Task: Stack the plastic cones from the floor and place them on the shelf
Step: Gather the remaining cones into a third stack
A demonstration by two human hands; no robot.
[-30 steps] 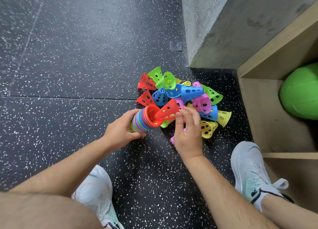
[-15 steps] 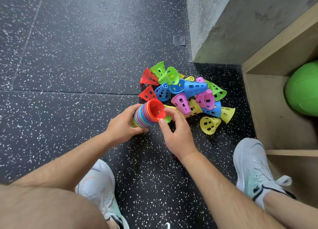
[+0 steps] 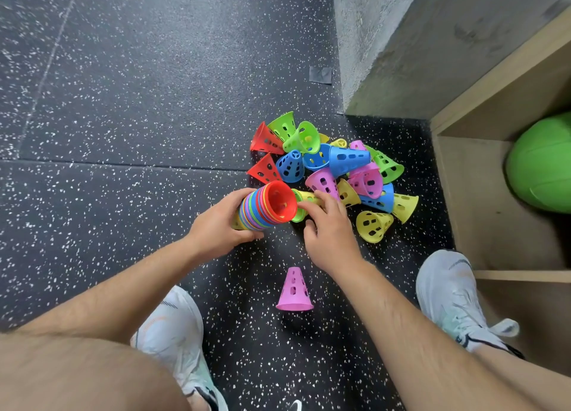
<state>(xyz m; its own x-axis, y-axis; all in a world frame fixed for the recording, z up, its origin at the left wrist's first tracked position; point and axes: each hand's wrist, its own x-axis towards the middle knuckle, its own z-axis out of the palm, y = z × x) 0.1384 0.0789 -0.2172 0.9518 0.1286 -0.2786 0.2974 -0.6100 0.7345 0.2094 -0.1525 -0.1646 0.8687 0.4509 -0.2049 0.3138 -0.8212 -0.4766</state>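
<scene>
Multicoloured cone stack point(image 3: 265, 206) gripped sideways in left hand point(image 3: 216, 229), right hand point(image 3: 332, 237) fingers curled on yellow cone point(image 3: 310, 196) at its mouth, pink cone point(image 3: 295, 290) upright on floor point(image 3: 123, 117).

I hold the stack of nested plastic cones point(image 3: 262, 208) on its side in my left hand point(image 3: 216, 228). Its rims are banded in many colours, and the red mouth faces the pile. The loose perforated plastic cones point(image 3: 346, 160), red, green, blue, pink and yellow, lie tumbled on the speckled black floor point(image 3: 123, 132) near the wooden shelf point(image 3: 463, 200). My right hand point(image 3: 332, 237) curls its fingers over a yellow cone point(image 3: 310, 196) at the stack's mouth. One pink cone point(image 3: 295, 290) stands upright, apart and nearer me.
</scene>
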